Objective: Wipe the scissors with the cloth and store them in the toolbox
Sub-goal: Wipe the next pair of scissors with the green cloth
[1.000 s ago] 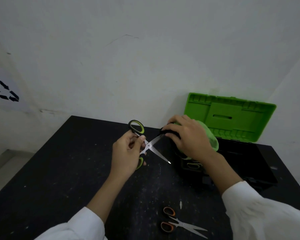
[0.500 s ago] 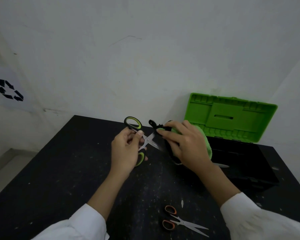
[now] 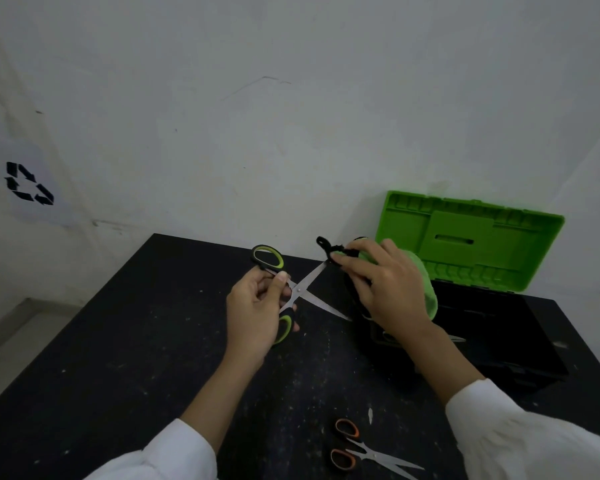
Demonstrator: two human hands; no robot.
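The left hand (image 3: pixel 257 313) grips the green-handled scissors (image 3: pixel 303 289) by the handles, with the blades spread in a cross above the table (image 3: pixel 118 341). The right hand (image 3: pixel 385 289) holds the bunched cloth (image 3: pixel 426 285) and pinches it over the tip of the blade pointing to 1 o'clock. The bare blade points to 4 o'clock, under the right wrist. If the handles squeeze shut mid-wipe, the edges could nip fingers or snag the cloth. The open toolbox (image 3: pixel 471 237) sits at 3 o'clock, and the orange-handled pair (image 3: pixel 361 448) at 6 o'clock.
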